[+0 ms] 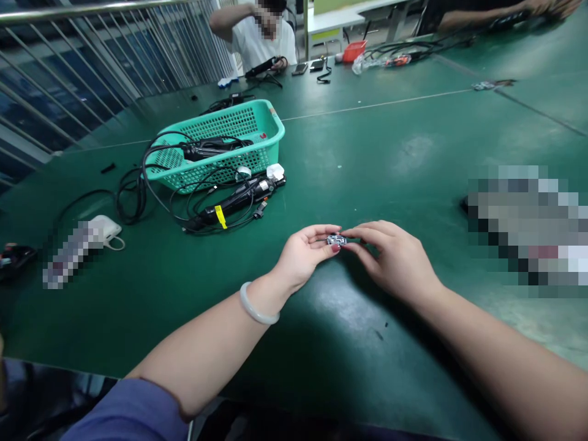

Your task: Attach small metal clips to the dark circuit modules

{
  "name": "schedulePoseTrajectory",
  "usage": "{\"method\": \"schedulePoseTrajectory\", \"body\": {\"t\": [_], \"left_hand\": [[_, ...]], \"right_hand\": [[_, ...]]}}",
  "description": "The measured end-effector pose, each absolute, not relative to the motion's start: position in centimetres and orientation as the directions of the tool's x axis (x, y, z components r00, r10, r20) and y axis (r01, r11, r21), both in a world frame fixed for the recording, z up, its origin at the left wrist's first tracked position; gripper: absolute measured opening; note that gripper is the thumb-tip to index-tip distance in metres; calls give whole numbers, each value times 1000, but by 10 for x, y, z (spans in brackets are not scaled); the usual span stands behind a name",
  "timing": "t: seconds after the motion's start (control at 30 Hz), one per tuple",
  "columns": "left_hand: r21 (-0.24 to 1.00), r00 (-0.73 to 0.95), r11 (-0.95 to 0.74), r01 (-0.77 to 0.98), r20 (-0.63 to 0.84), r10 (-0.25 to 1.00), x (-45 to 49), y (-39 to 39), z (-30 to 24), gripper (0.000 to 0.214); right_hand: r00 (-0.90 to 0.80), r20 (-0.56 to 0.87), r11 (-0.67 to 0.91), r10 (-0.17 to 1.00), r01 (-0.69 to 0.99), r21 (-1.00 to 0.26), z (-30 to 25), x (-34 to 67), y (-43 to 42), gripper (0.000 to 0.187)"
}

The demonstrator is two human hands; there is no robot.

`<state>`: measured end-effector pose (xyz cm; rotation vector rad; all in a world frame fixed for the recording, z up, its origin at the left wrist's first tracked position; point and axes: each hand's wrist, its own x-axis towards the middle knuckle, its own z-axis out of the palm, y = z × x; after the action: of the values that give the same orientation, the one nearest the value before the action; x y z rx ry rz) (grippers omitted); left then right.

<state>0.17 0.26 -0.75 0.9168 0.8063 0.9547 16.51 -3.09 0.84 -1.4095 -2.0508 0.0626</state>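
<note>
Nearest us, inside the near edge of the bench [321, 159], a few dark specks [379, 334] lie below our hands. Beyond them, over the middle stretch nearest that edge, is the small part [337, 240], patterned dark and pale. Our left hand [305, 254] has it clamped between thumb and fingers; a pale bangle [258, 306] circles that wrist. Our right hand [397, 257] brings thumb and forefinger to the part's right end, their tips slightly apart; we cannot tell whether they squeeze it or only touch.

To handle it well, we would judge, the left pinch should do the steadying, gripping only the edges, while the right fingertips work lightly. Holding it low over the bench means a slip costs little, and tilting it would let us see its face past our fingers.

Farther out, a blurred object [528, 229] lies well to the right, and a white-ended item [105, 229] toward the left edge. Past our left hand lies a black tool [239, 199] with a yellow tag, just beside the green basket [274, 141]. At the far edge, a co-worker [285, 46] in white sits near a red container [354, 51].
</note>
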Motion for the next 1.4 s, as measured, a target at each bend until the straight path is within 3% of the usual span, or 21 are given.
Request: {"method": "schedulePoseTrajectory", "body": {"t": [0.43, 0.67, 0.8, 0.93, 1.23, 1.4], "left_hand": [[852, 354, 323, -411, -177, 918, 1, 2, -7, 34], [779, 389, 433, -454, -264, 883, 1, 1, -3, 33], [749, 402, 458, -479, -277, 873, 1, 1, -4, 29], [731, 420, 476, -488, -282, 863, 0, 0, -5, 23], [703, 277, 409, -581, -302, 912, 2, -2, 2, 16], [822, 60, 332, -462, -345, 937, -27, -4, 7, 16]], "right_hand": [[-192, 551, 442, 812, 818, -367, 7, 163, -32, 21], [-174, 607, 462, 776, 811, -358, 7, 159, -34, 17], [-162, 676, 499, 719, 798, -339, 5, 156, -33, 15], [-143, 663, 474, 735, 807, -351, 3, 151, -31, 14], [-93, 528, 424, 844, 719, -550, -3, 153, -21, 19], [-8, 416, 328, 909, 629, -705, -15, 166, -21, 14]]}}
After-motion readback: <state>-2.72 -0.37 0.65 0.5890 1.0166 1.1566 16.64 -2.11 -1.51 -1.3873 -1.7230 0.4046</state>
